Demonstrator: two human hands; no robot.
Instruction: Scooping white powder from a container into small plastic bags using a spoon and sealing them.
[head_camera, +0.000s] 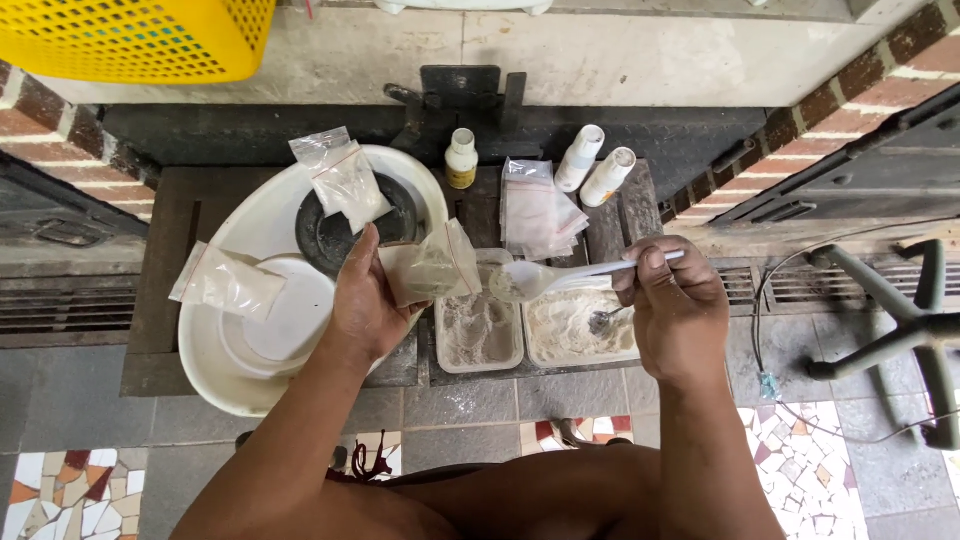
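Note:
My left hand (362, 300) holds a small clear plastic bag (432, 268) with pale powder in it, its mouth facing right. My right hand (668, 300) grips a white plastic spoon (545, 278) by its handle. The spoon's bowl carries powder and sits at the bag's opening, above a rectangular white container of greyish powder (478, 328). A second white container of whiter powder (580, 325) lies under my right hand, with a metal spoon (603, 320) resting in it.
A large white basin (250, 370) at left holds a dark bowl (320, 235) and two filled bags (345, 178). Empty bags (535, 210), a small bottle (461, 158) and two white bottles (595, 165) stand behind. A yellow basket (140, 38) is at top left.

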